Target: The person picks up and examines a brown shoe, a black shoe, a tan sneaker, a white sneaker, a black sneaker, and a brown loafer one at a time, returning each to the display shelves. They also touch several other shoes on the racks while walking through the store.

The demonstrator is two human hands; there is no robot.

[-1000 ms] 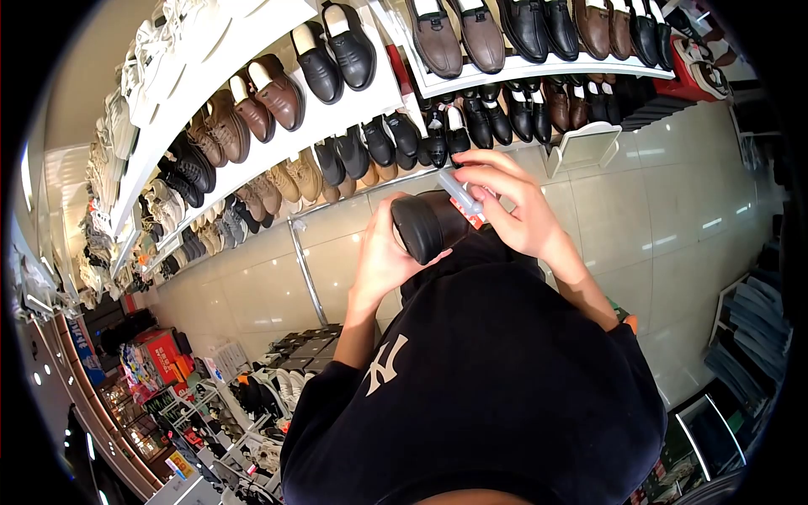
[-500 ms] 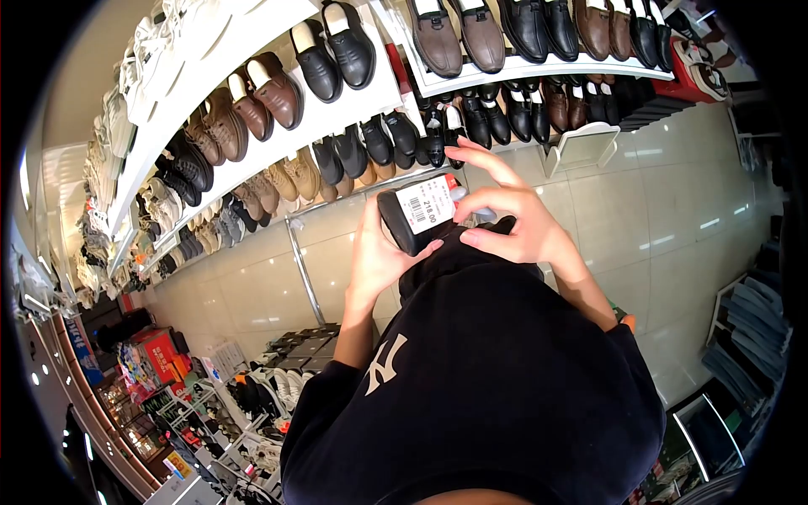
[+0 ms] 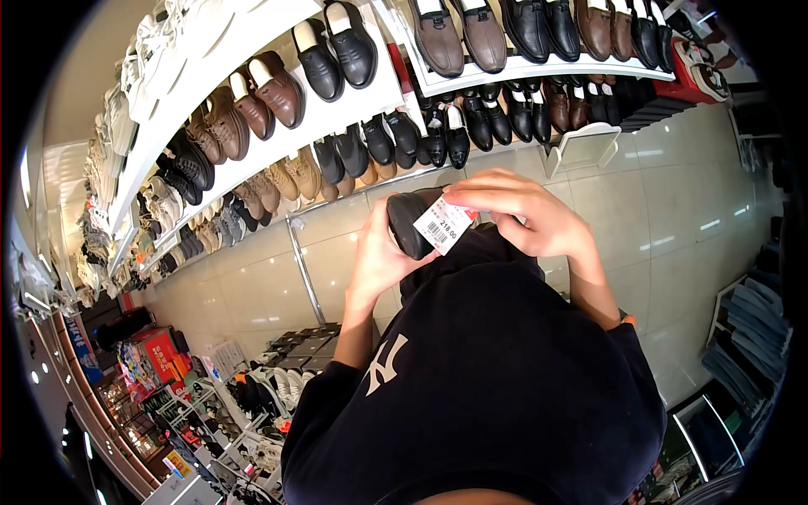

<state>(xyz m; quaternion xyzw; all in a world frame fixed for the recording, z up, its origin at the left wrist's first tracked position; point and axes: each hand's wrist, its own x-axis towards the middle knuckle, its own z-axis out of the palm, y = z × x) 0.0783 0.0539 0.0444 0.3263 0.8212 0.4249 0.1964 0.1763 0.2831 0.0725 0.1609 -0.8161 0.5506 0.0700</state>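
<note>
Head view: white wall shelves hold rows of black and brown display shoes. At chest height, the left hand cups a black shoe, fingers wrapped around it. The right hand pinches its white price tag.

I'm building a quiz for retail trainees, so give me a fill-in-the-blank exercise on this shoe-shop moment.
1. The left hand and right hand hold a ___ shoe.
2. The white price tag on it reads ___.
3. The dark hoodie bears the white letters ___.
Missing words: black; 218.00; NY.
</note>
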